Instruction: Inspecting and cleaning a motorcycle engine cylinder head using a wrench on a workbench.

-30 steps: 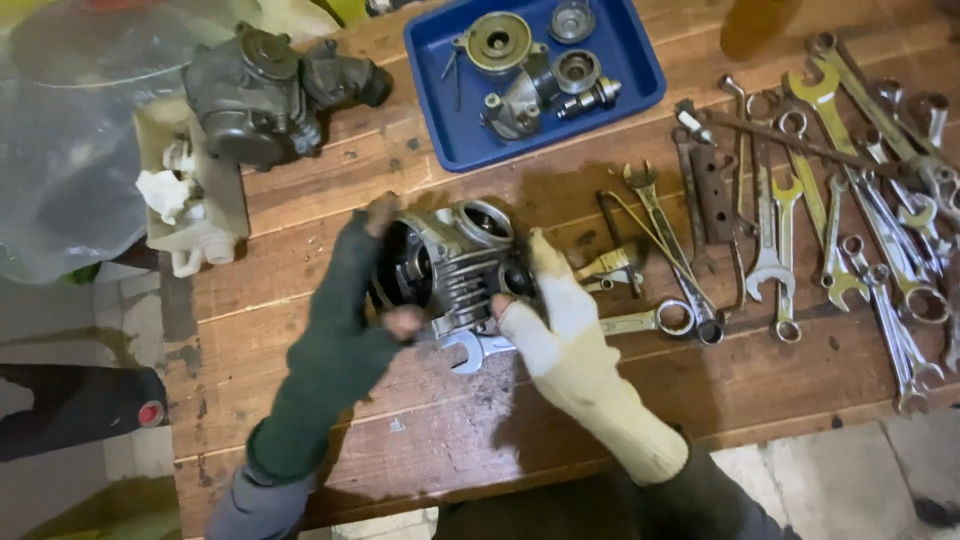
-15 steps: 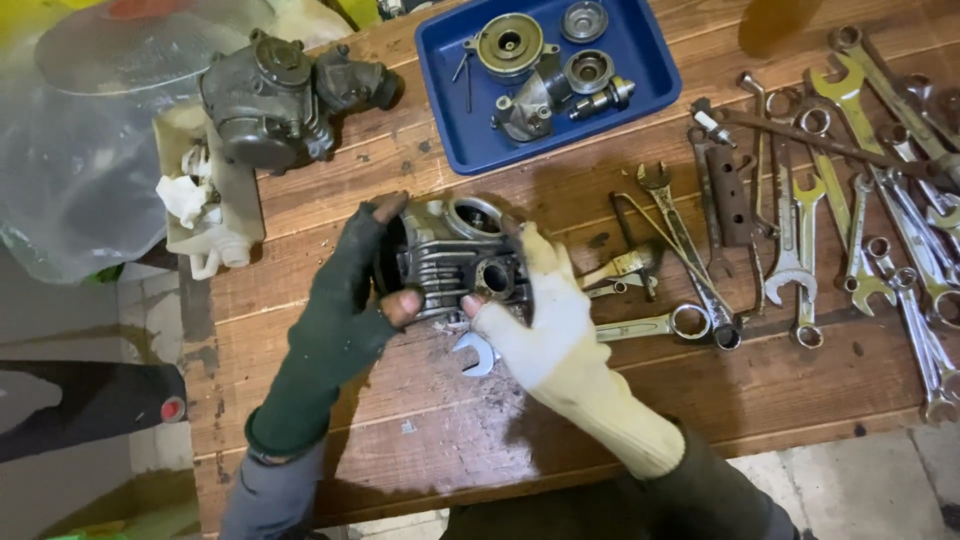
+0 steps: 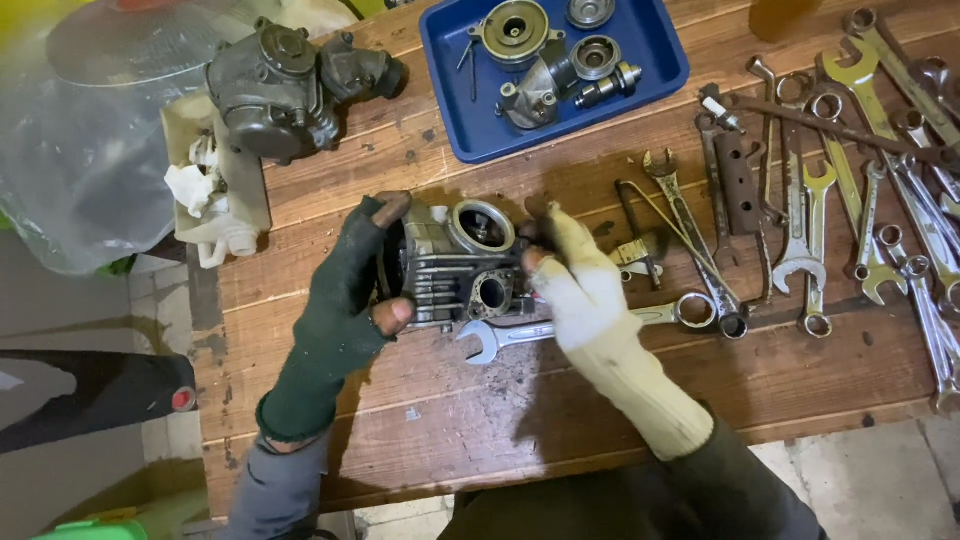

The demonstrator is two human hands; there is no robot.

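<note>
A grey finned engine cylinder head (image 3: 455, 265) rests on the wooden workbench (image 3: 430, 420) in the middle of the view. My left hand (image 3: 345, 300), in a dark green fingerless glove, grips its left side with the thumb underneath. My right hand (image 3: 575, 290), in a cream glove, holds its right side, fingertips on the upper right corner. A combination wrench (image 3: 520, 335) lies just below the part, partly under my right hand.
A blue tray (image 3: 655, 60) with several small metal engine parts sits at the top. Many wrenches (image 3: 810, 230) spread over the right side. A dark engine casing (image 3: 280, 85) sits on a white container (image 3: 215, 215) at upper left, beside a clear plastic bag (image 3: 90, 140).
Both hands stayed on the cylinder head and turned it slightly. My right hand shifted from below the part up onto its right side.
</note>
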